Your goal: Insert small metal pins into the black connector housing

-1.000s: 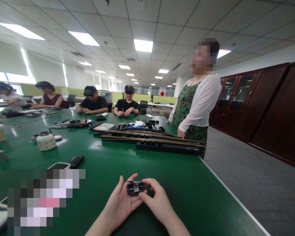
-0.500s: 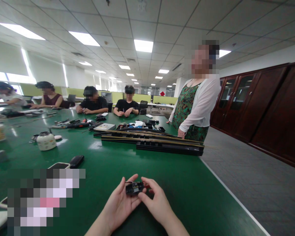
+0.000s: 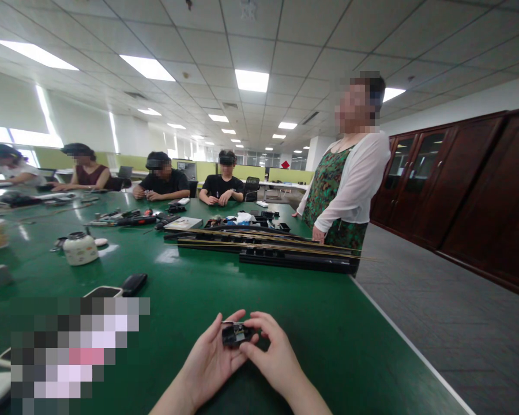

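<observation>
Low in the middle of the head view, a small black device point(image 3: 237, 334) with an open plastic housing lies between my two hands. Grey and metallic inner parts show on its upper side; its exact kind is too small to make out. My left hand point(image 3: 214, 351) is palm up and cradles the device from the left and below, thumb along its left side. With thumb and fingers, my right hand point(image 3: 273, 346) grips the device's right end. Both hands are above the green table point(image 3: 190, 288), and the device's underside is hidden by my left fingers.
Long black rails point(image 3: 298, 259) with thin brass-coloured rods lie across the table ahead. Further left are a white jar point(image 3: 81, 249), a black case point(image 3: 135, 284) and several tools point(image 3: 130, 219). A person point(image 3: 341, 184) stands at the right edge; several others sit opposite.
The device tips slightly back and forth between my hands, and my right fingers shift a little on its right end. Both hands keep their hold.
</observation>
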`<state>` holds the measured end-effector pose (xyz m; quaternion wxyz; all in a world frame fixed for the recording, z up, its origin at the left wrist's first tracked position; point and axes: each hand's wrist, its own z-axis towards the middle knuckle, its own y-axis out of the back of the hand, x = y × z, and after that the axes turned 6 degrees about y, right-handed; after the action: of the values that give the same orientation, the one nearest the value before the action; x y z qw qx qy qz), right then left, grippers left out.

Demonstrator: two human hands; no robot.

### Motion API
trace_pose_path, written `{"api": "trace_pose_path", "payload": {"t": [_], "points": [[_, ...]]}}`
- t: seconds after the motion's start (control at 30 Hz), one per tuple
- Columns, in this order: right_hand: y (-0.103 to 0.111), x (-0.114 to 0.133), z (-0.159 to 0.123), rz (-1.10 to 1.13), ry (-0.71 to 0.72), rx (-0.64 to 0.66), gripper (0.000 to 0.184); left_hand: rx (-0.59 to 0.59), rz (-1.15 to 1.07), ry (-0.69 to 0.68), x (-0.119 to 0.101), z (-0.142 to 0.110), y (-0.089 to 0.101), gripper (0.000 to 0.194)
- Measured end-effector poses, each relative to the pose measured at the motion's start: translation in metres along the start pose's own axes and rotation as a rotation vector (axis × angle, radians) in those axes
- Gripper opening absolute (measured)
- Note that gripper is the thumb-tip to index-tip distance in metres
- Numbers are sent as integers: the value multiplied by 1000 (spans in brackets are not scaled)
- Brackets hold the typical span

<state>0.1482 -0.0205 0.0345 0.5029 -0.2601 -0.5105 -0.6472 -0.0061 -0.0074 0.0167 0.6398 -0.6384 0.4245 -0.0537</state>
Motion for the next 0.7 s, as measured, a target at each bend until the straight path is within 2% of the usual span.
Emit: {"api": "trace_pose_path", "payload": {"t": [0.27,0.7], "points": [[-2,0,0,23,-21,17,28,29,2,10,0,0,3,38],[-1,-2,2,38,37,-20,21,-27,9,-18,0,0,1,35]]}}
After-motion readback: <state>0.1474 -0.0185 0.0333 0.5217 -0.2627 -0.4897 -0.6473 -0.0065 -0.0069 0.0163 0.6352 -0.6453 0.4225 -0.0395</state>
